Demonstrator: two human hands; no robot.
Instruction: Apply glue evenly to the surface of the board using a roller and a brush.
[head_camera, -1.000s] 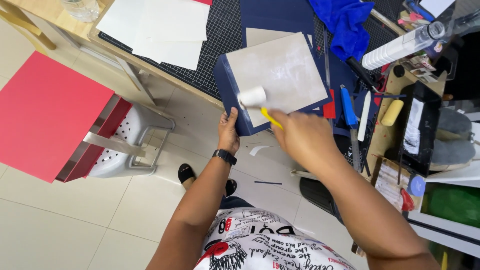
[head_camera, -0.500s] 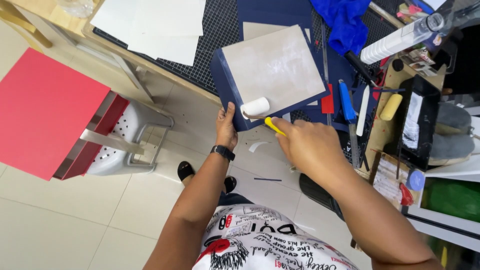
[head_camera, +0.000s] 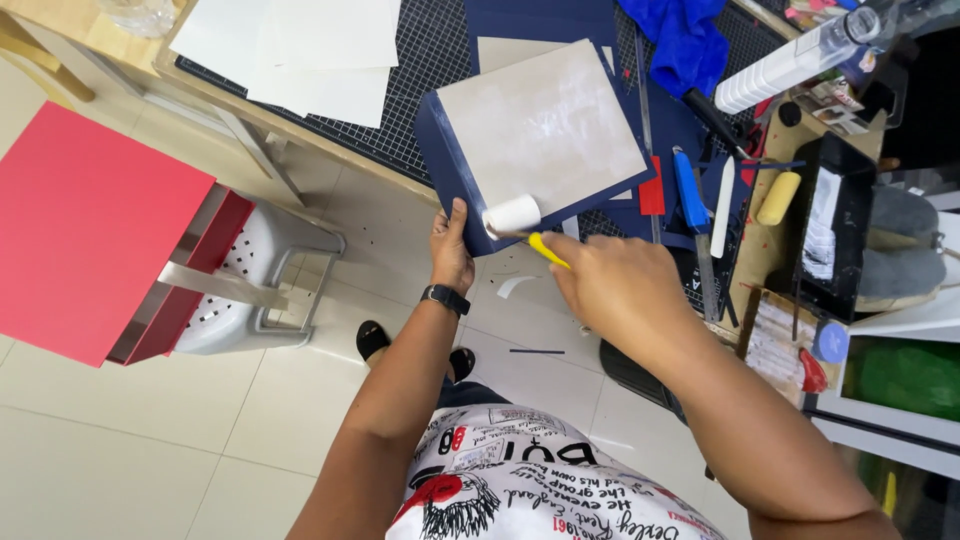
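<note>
Gripping the navy board's (head_camera: 450, 130) near corner, the left hand (head_camera: 452, 250) steadies it while the right hand (head_camera: 615, 290), clamped on a yellow-handled roller (head_camera: 512, 215), hides most of its handle.

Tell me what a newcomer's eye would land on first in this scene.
First the big red board at the left, lying over a white stool. Next, mid-frame, the dark blue sheet with a grey board on it, jutting off the table edge: the left hand grips its near corner while the right hand runs a small white roller with a yellow handle along the near edge. A bright blue cloth lies at the top.
</note>
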